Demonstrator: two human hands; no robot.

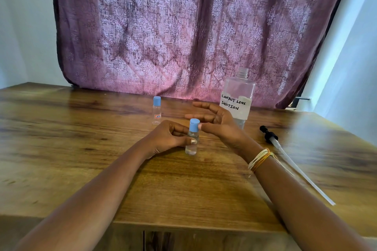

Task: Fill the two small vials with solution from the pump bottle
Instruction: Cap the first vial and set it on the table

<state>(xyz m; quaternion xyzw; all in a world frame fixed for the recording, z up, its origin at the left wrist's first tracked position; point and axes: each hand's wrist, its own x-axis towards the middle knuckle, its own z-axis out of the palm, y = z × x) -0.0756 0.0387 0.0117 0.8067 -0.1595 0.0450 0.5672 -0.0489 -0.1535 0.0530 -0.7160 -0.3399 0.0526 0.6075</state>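
Observation:
A small clear vial (191,144) with a blue cap stands upright at the table's middle. My left hand (170,135) grips its body, thumb across the front. My right hand (216,121) hovers just right of the cap, fingers spread and relaxed, thumb tip touching or nearly touching the cap. A second capped vial (156,111) with a small red-edged label stands farther back to the left, untouched. The large clear bottle (237,98), labelled "Contact Lens Solution", stands uncapped behind my right hand. Its black pump head with long dip tube (285,155) lies on the table at the right.
The wooden table (81,128) runs to a front edge near me and a right edge past the pump tube. A purple patterned curtain (183,26) hangs along the table's back. White walls flank both sides.

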